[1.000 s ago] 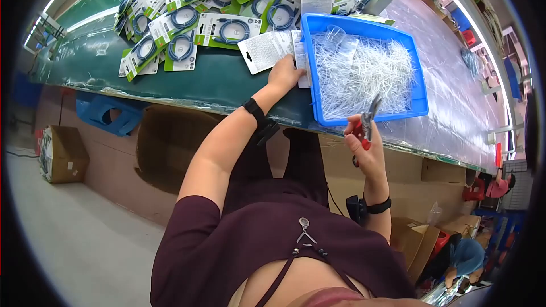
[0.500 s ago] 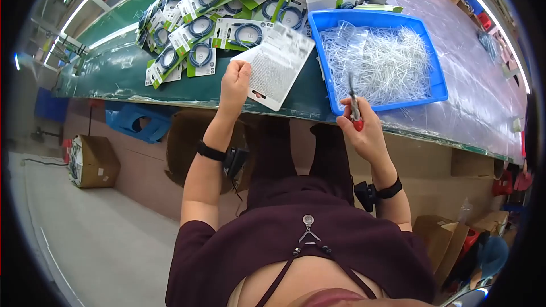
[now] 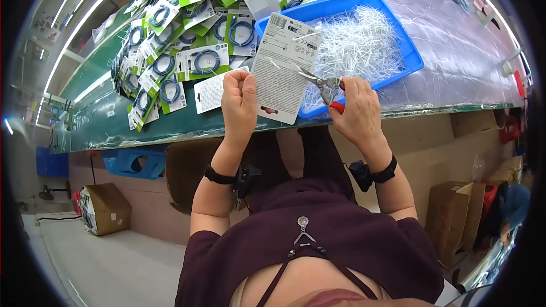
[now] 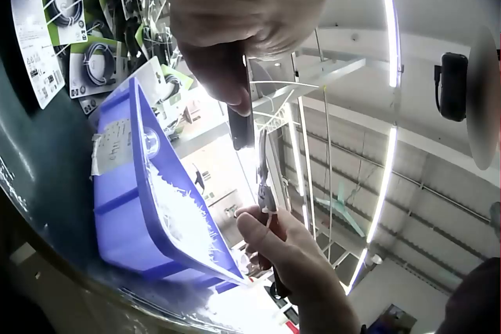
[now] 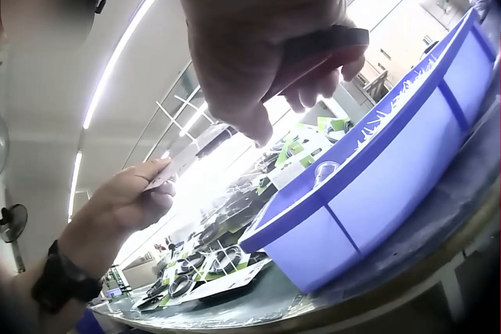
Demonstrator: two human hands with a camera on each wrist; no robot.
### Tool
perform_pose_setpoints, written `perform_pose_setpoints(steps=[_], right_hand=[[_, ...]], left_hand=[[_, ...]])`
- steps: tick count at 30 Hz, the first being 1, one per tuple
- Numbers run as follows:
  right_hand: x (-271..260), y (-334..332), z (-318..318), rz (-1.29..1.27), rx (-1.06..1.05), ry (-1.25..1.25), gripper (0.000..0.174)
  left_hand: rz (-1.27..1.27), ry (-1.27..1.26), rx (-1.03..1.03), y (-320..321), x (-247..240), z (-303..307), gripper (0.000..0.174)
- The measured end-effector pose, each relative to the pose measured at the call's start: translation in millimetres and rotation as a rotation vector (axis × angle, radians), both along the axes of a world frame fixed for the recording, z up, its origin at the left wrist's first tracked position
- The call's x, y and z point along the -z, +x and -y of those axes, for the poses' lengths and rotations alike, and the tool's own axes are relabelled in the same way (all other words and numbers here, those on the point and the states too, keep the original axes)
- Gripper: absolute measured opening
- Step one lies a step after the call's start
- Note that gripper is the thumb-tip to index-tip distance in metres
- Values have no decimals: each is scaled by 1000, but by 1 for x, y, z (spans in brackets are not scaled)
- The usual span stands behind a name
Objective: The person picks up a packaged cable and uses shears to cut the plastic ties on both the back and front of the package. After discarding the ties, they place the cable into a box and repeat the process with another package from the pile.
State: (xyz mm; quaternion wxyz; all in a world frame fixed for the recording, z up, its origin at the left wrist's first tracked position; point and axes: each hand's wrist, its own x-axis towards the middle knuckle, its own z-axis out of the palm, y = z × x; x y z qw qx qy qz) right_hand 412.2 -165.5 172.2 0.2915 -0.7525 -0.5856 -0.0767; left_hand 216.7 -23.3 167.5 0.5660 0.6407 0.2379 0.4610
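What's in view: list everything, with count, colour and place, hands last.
Held card: one, white, in the left hand
Cutters: one, red-handled, in the right hand
Tray: one, blue, on the table
Strips: uncountable, white, in the tray
Carded cables: dozens, blue on white-green cards, piled left of the tray
Table: one, green left, silvery right, before the person
Cardboard boxes: several, brown, below table height
Ceiling lights: several, white, overhead
Wrist cameras: two, black, one per wrist
Left hand: one, bare, gripping the held card
Right hand: one, bare, gripping the cutters
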Motion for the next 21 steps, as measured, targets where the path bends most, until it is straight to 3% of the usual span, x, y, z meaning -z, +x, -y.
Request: perform_pose_setpoints(steps=[15, 18, 21], right_hand=[[10, 11, -5, 55, 56, -18, 42], [11, 14, -7, -15, 6, -22, 32], [15, 17, -12, -123, 21, -91, 27]], left_hand=[[59, 103, -17, 12, 13, 14, 17], [5, 327, -107, 16, 17, 14, 14], [81, 128, 30, 21, 12, 14, 16]])
